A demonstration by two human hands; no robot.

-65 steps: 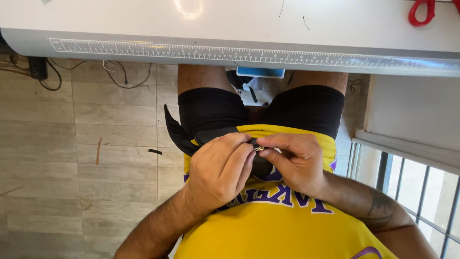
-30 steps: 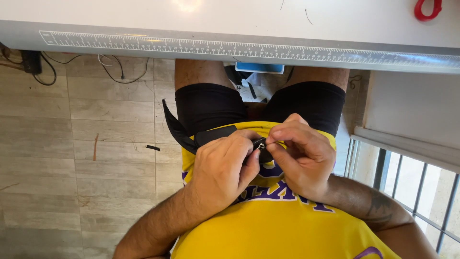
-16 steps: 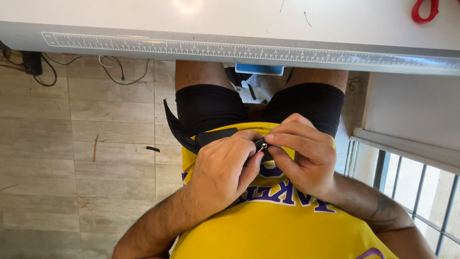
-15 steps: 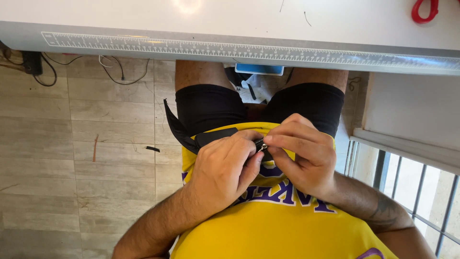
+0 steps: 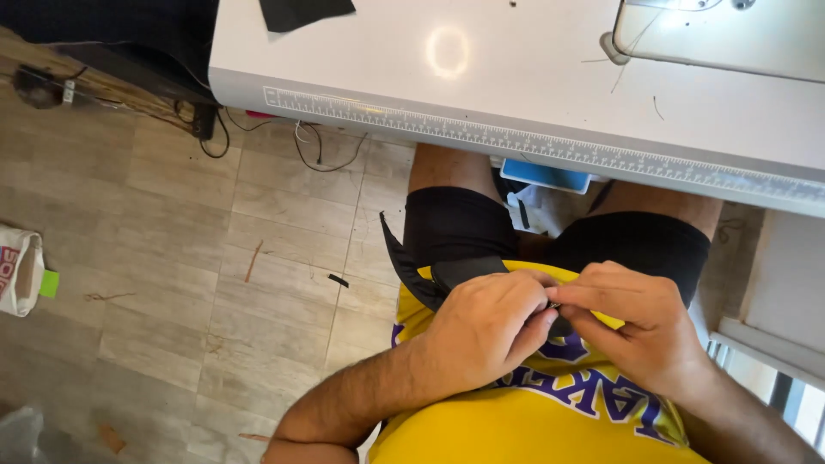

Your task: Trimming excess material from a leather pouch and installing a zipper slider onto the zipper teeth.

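My left hand point(image 5: 485, 331) and my right hand point(image 5: 632, 331) meet fingertip to fingertip over my lap, just below the table's front edge. Between them they pinch a black fabric piece point(image 5: 430, 273) with a small dark part at the pinch point, mostly hidden by the fingers. The fabric's loose end sticks out to the left, over my left thigh. Both hands rest against my yellow shirt point(image 5: 533, 421).
A white sewing table point(image 5: 481, 77) with a ruler strip along its front edge spans the top. A sewing machine base point(image 5: 730, 34) sits at its far right, a black fabric scrap point(image 5: 301, 10) at its far left. Cables and a white bag point(image 5: 19, 268) lie on the wooden floor.
The view has swung up and left, showing more of the table top and the floor. My hands stay together on the black fabric, now lower right in view.
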